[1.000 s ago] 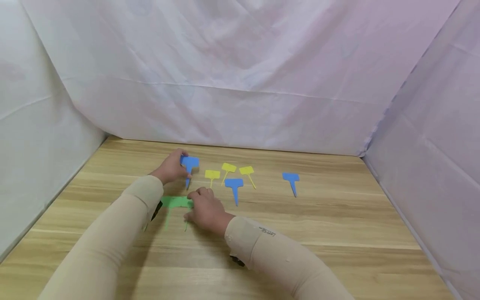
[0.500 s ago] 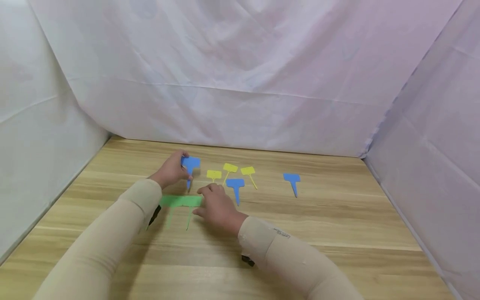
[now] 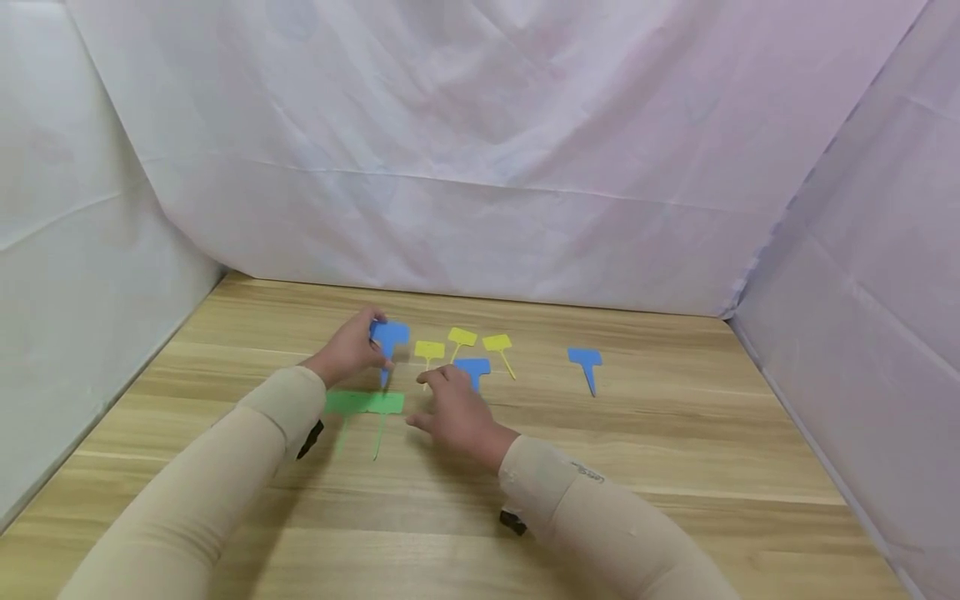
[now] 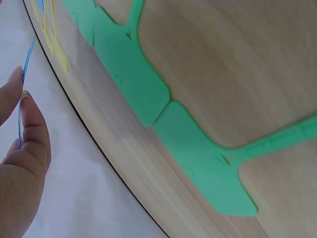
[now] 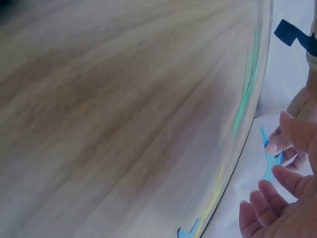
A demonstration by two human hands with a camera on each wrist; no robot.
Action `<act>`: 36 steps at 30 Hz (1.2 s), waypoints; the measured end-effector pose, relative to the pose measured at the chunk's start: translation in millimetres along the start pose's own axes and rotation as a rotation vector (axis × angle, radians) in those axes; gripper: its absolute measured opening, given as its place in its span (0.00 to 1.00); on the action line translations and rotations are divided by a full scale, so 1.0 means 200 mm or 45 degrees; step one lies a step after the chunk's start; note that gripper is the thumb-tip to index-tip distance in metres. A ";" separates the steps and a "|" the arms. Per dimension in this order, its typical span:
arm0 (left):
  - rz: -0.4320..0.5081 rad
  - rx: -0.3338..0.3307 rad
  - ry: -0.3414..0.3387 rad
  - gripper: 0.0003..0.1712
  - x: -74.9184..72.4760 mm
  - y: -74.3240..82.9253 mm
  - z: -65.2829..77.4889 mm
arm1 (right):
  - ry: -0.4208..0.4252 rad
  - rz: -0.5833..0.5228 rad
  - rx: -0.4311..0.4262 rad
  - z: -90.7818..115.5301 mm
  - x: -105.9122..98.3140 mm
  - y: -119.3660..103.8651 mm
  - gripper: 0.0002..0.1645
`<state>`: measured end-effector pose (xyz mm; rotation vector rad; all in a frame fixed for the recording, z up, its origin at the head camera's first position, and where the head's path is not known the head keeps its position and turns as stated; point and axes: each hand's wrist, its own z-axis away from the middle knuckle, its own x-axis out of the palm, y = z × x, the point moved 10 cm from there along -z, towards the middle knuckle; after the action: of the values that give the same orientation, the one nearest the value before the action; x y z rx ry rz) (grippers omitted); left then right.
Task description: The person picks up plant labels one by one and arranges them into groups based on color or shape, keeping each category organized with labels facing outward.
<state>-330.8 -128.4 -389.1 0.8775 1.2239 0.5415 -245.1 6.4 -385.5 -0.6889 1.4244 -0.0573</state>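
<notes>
The left hand (image 3: 351,346) pinches a blue tag (image 3: 393,334) between ten and eleven o'clock from the right hand (image 3: 459,412), whose loose fingers grasp nothing (they partly hide a second blue tag (image 3: 476,367)); green tags (image 3: 386,404) lie at its nine o'clock.

creased white cloth (image 3: 480,225) hangs behind a wood-grain tabletop (image 3: 750,492).

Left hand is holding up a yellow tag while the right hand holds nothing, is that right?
Not quite: the tag in the left hand is blue, not yellow, as the head view shows. The right hand does indeed hold nothing.
</notes>
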 end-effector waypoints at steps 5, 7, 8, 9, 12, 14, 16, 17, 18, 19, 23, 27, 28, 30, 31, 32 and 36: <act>-0.009 -0.004 -0.018 0.43 0.03 0.02 0.02 | 0.015 -0.031 0.017 0.00 -0.02 0.03 0.33; -0.024 0.001 -0.016 0.42 0.04 0.03 0.03 | 0.027 -0.054 0.034 0.01 -0.04 0.04 0.34; -0.032 0.005 -0.014 0.42 0.04 0.03 0.04 | 0.031 -0.067 0.042 0.01 -0.04 0.05 0.34; -0.039 0.009 -0.013 0.42 0.04 0.04 0.04 | 0.036 -0.076 0.052 0.01 -0.05 0.06 0.34; -0.071 0.017 0.000 0.41 0.05 0.05 0.05 | 0.052 -0.101 0.069 0.01 -0.06 0.08 0.34; -0.087 0.020 0.009 0.41 0.05 0.05 0.05 | 0.060 -0.118 0.075 0.01 -0.07 0.10 0.34; -0.102 0.023 0.014 0.41 0.06 0.05 0.05 | 0.067 -0.137 0.084 0.01 -0.08 0.11 0.34; -0.107 0.023 0.016 0.41 0.07 0.05 0.06 | 0.069 -0.143 0.089 0.01 -0.09 0.11 0.34; -0.107 0.021 0.017 0.42 0.07 0.05 0.06 | 0.072 -0.147 0.093 0.01 -0.09 0.12 0.34; -0.111 0.020 0.015 0.42 0.08 0.05 0.06 | 0.076 -0.155 0.096 0.01 -0.10 0.12 0.34; -0.101 0.012 0.010 0.42 0.11 0.05 0.08 | 0.089 -0.161 0.119 0.02 -0.12 0.14 0.35; -0.094 0.023 0.006 0.42 0.13 0.06 0.08 | 0.106 -0.165 0.140 0.01 -0.13 0.17 0.34; -0.095 0.026 0.008 0.41 0.13 0.06 0.09 | 0.108 -0.169 0.143 0.01 -0.14 0.18 0.34; -0.089 0.037 0.004 0.41 0.14 0.06 0.09 | 0.114 -0.176 0.149 0.01 -0.14 0.19 0.34; -0.088 0.042 0.005 0.41 0.15 0.07 0.09 | 0.117 -0.179 0.151 0.01 -0.15 0.20 0.34; -0.085 0.045 0.001 0.40 0.15 0.07 0.10 | 0.118 -0.183 0.154 0.01 -0.15 0.20 0.34; -0.076 0.052 -0.018 0.40 0.18 0.07 0.11 | 0.127 -0.193 0.152 0.01 -0.17 0.21 0.34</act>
<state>-298.0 -98.5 -396.2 0.8753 1.2485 0.4631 -264.3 56.2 -376.3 -0.7019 1.4493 -0.2972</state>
